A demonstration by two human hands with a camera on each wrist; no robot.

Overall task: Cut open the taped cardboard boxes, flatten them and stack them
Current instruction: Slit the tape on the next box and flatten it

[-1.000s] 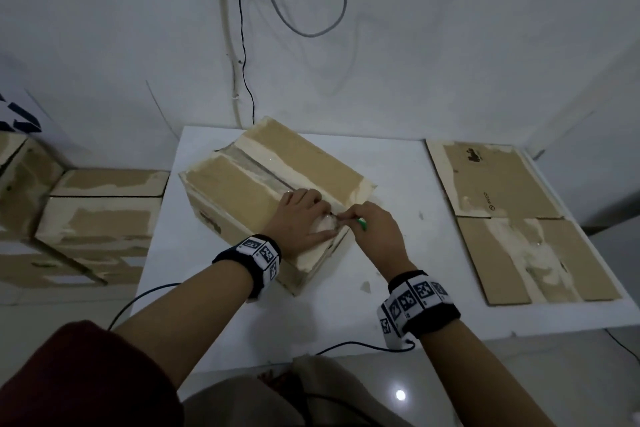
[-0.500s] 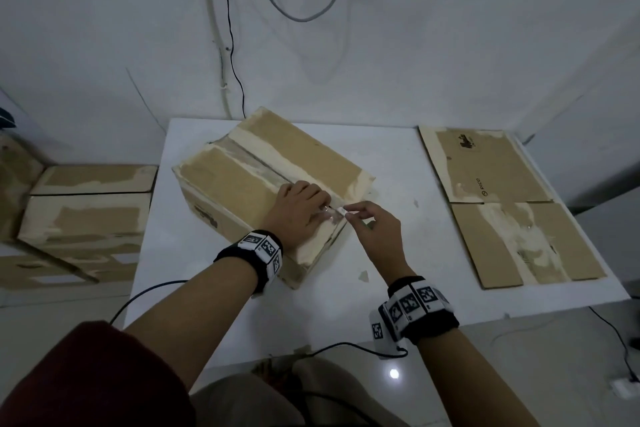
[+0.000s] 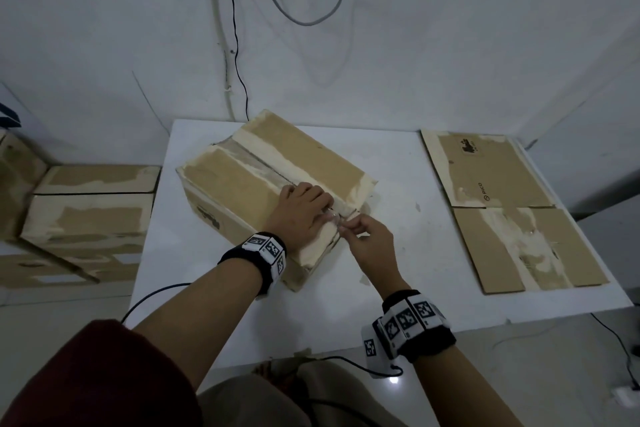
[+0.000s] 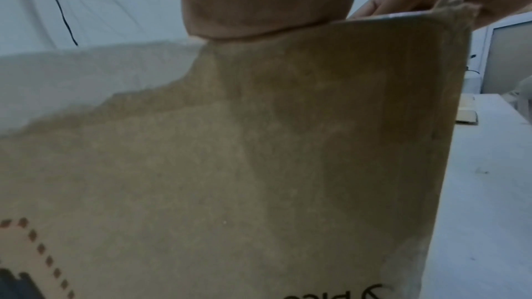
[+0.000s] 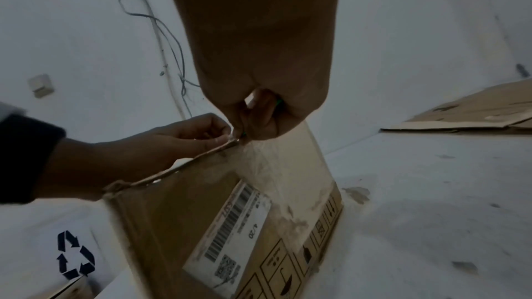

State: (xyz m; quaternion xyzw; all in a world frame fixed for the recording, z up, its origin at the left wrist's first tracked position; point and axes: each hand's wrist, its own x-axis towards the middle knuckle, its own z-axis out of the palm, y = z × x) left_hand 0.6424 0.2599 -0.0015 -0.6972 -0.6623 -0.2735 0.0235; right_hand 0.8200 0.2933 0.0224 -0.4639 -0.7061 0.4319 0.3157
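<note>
Box label reads "4/20", print "PICO". Left hand flat on top; right hand pinches its tape end; tool hidden.

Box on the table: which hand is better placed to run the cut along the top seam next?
Right. The right hand pinches a small green-tipped tool at the near end of the seam on the box. The left hand lies on the top flap, steadying it, and should probably stay there.

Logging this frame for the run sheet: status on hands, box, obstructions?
Left hand flat on taped box, bracing near end. Right hand pinching a small green-tipped cutter at the seam. Flattened cardboard lies apart, right. Nothing blocking.
</note>
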